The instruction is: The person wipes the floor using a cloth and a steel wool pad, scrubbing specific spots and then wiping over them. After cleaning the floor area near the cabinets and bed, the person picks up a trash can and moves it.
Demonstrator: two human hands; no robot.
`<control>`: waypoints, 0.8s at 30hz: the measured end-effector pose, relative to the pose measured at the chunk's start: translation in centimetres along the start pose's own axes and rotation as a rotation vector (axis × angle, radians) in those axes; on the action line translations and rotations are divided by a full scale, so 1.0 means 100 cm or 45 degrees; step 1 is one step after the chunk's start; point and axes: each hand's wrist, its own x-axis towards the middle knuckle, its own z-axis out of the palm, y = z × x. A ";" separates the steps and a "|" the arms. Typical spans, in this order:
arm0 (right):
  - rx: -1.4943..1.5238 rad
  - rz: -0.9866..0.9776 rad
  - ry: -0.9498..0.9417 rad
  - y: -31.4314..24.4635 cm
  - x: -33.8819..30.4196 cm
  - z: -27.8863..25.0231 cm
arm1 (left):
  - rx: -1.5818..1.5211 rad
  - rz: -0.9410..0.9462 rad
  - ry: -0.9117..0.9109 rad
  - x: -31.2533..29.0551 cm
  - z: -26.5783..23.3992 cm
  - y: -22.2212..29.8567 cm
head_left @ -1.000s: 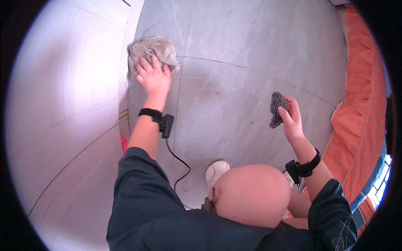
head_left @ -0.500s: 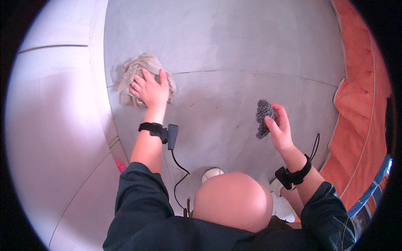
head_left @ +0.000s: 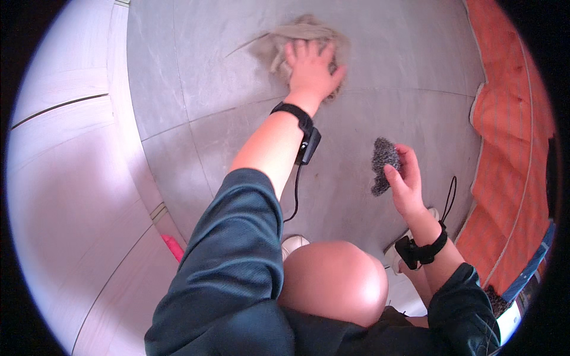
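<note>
My left hand (head_left: 312,65) lies flat with spread fingers on a beige cloth (head_left: 285,38), pressing it against the grey tiled floor (head_left: 196,77) far ahead of me. My right hand (head_left: 404,181) is lifted above the floor and grips a dark grey wire scouring pad (head_left: 383,163) between thumb and fingers. Both wrists wear black bands; a cable hangs from the left one. My bare knee (head_left: 332,279) shows at the bottom centre.
A pale wall or cabinet face (head_left: 71,178) runs down the left side. Orange fabric (head_left: 504,148) borders the floor on the right. White shoes (head_left: 294,242) show near my knee, and a small pink object (head_left: 172,246) lies at the wall's foot.
My left hand has slid the cloth forward and to the right across the tiles. The right hand with the scouring pad has stayed raised in nearly the same place.
</note>
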 end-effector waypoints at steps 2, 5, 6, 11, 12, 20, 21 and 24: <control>-0.006 0.015 0.009 -0.002 -0.003 -0.001 | -0.109 0.419 -0.203 0.001 0.004 0.003; -0.109 -0.028 -0.035 0.002 -0.006 -0.012 | -0.166 0.633 -0.301 -0.003 0.000 0.010; -0.161 -0.071 -0.059 0.003 -0.007 -0.014 | -0.238 0.749 -0.345 -0.004 -0.003 0.011; -0.153 -0.177 -0.113 0.010 -0.015 -0.029 | -0.291 0.808 -0.391 -0.032 -0.015 0.045; -0.161 -0.199 -0.103 0.013 -0.016 -0.028 | -0.286 0.821 -0.369 -0.037 -0.016 0.052; -0.682 -0.563 -0.007 -0.008 0.017 0.018 | -2.256 -0.297 -0.577 -0.118 -0.131 0.042; -0.708 -0.641 -0.073 -0.013 0.023 0.024 | -2.078 -0.355 -0.546 -0.128 -0.140 0.046; -0.672 -0.621 -0.377 -0.025 0.028 0.049 | -1.723 -0.468 -0.462 -0.144 -0.152 0.024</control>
